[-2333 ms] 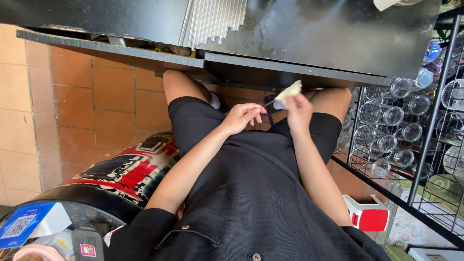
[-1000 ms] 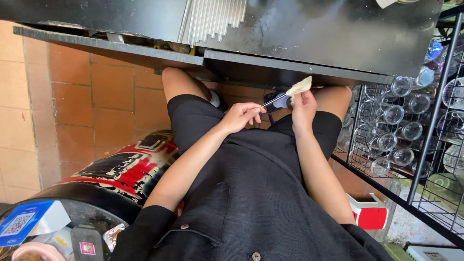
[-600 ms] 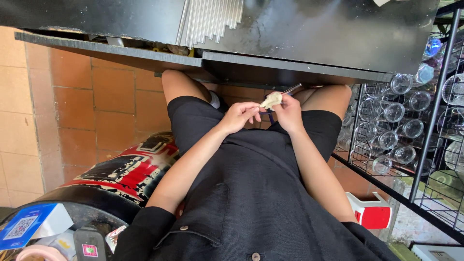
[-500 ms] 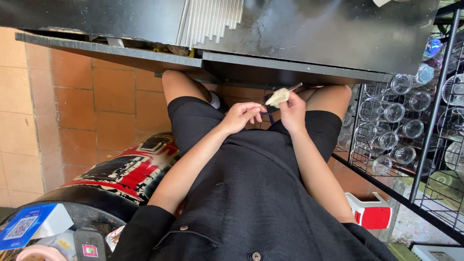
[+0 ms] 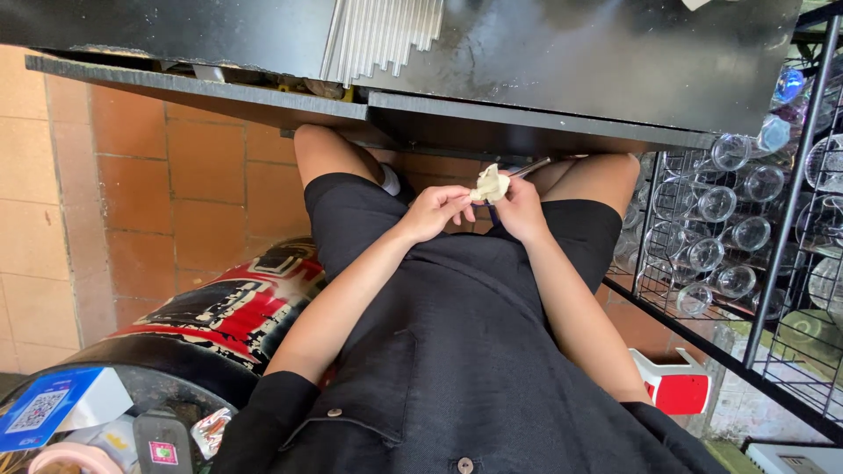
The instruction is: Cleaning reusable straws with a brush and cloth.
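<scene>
Moved: since a moment ago, we are bringing the pale crumpled paper scrap (image 5: 488, 184) lower, frame centre.
Left hand (image 5: 434, 211): fingertips pinching the scrap.
Right hand (image 5: 520, 211): pressing a thin metal tool (image 5: 529, 167) under it.
Handling: light, soft; we are judging its edges the best hold.

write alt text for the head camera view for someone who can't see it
Seen from above, a seated person in black clothes holds a small pale crumpled wad between the left hand and right hand over the lap, under a black counter edge. A black wire rack of clear glasses stands at right, with terracotta floor tiles at left.
</scene>
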